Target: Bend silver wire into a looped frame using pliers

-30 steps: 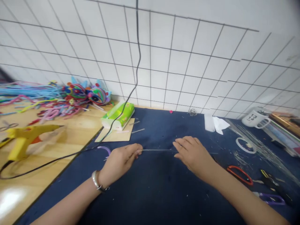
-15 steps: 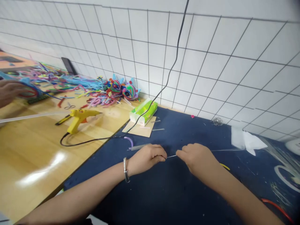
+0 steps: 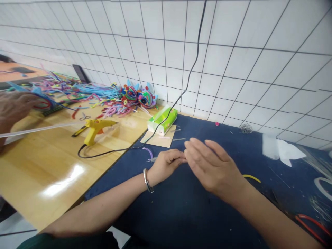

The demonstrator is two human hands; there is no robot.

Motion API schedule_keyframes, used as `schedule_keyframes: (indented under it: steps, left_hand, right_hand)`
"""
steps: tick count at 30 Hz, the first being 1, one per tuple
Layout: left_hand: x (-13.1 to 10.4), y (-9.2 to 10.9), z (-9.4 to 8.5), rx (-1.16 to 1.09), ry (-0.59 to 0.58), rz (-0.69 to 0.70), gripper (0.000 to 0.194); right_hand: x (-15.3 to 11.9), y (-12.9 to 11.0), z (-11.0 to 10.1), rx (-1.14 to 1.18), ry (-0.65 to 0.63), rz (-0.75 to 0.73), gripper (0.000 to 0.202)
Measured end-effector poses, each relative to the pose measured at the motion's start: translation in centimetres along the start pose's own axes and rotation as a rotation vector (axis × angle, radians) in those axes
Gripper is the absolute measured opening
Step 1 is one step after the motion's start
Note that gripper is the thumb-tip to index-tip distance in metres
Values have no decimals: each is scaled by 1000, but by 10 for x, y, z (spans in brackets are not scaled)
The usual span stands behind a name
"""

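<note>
My left hand (image 3: 166, 166), with a silver bangle at its wrist, is closed in a pinch over the dark blue mat (image 3: 181, 214). Whatever its fingertips hold is too small or hidden to make out. Touching or nearly touching those fingertips is my right hand (image 3: 211, 166), its fingers stretched out and the thumb apart. Nothing shows in it. Behind my left hand lie a purple curved strip (image 3: 148, 152) and thin clear sticks (image 3: 152, 159). A yellow curved strip (image 3: 251, 178) is beside my right wrist.
A yellow glue gun (image 3: 94, 130) lies on the wooden table (image 3: 114, 138), its cord crossing to a green tissue pack (image 3: 163, 120). Colourful pipe cleaners (image 3: 90, 93) fill the back left near another person's hand (image 3: 18, 103). Red-handled pliers (image 3: 311, 224) lie front right.
My right hand has opened and moved up against my left fingertips. The thin wire seen between the hands no longer shows. The view has shifted a little.
</note>
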State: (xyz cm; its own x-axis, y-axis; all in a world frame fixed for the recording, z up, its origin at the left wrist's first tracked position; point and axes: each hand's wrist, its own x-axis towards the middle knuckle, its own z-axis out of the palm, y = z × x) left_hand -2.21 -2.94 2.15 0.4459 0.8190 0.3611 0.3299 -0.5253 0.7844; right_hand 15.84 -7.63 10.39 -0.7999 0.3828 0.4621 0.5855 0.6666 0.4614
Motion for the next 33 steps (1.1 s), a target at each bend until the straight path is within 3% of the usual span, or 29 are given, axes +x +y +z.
schedule_keyframes:
  steps: [3,7,11,15,21,29,33]
  left_hand:
    - [1,-3,-1,7,106,-28,16]
    - [4,-15,5,70,70,-25,15]
    - [7,-23,9,126,-48,-37,13]
    - [9,-22,7,140,-8,-70,14]
    - [9,-20,5,160,-60,-61,13]
    - [12,-18,6,84,-86,-73,13]
    - [14,-3,10,-214,-147,-114,13]
  right_hand:
    - [-14,10,-7,-84,78,129,29]
    - [-26,21,-5,-159,111,213,20]
    - [-27,27,1,-175,56,244,17]
    - [-28,28,3,-153,-15,246,18]
    - [-31,30,11,-81,-120,239,20]
    - [-39,35,28,164,-213,344,20]
    - [-40,37,29,516,-220,532,19]
